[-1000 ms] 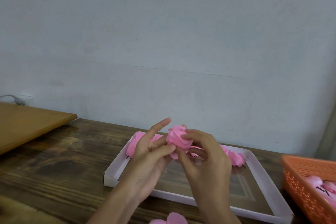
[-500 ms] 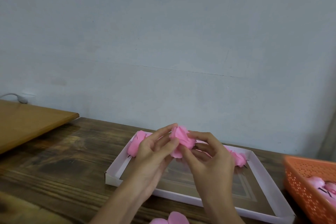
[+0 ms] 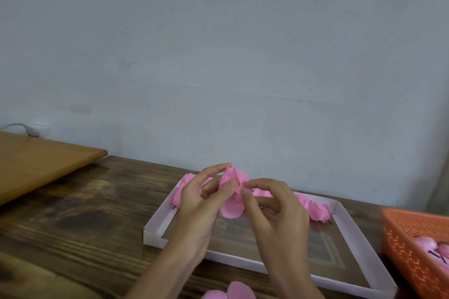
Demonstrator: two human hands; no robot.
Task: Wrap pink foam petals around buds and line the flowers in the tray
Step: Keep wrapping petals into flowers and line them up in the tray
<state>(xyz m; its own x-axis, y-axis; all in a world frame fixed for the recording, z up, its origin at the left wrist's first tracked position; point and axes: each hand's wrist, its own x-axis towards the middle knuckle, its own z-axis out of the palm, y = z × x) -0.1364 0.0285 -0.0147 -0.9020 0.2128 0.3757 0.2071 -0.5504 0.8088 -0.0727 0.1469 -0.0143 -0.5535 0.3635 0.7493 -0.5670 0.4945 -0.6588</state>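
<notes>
Pinching soft round foam petals [image 3: 234, 192]: left hand [image 3: 199, 199], right hand [image 3: 274, 204].

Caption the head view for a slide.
Left hand and right hand pinch a pink foam flower over a white cardboard tray holding finished pink flowers.

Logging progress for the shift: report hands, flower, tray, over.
Left hand and right hand pinch pink foam flower above white tray. Finished flowers along tray's far side. Nothing seen blocking the tray.
</notes>
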